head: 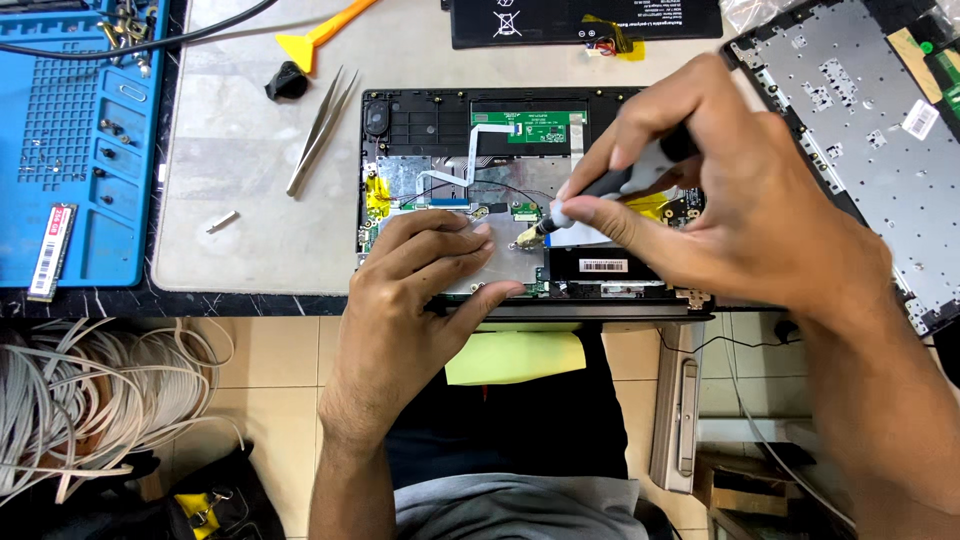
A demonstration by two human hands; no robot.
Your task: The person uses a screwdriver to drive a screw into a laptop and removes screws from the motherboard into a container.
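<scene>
The right hand (720,200) has its fingers clamped on a slim screwdriver (625,180), tip down inside the open laptop (420,120). The left hand (420,270) lies flat with fingers together on the metal plate just beside the tip. The laptop's thin boards and cables look fragile, so hold it by the frame. Tweezers (322,128) lie beyond the left fingers, where the table (240,200) has room; its edge runs under the left palm

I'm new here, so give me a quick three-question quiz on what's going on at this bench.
1. True or false: the right hand holds a screwdriver over the opened laptop.
2. What does the left hand rest on? A) the blue mat B) the laptop C) the tweezers
3. What metal tool lies on the grey mat left of the laptop?

Key: 1 true. 2 B. 3 The tweezers.
</scene>
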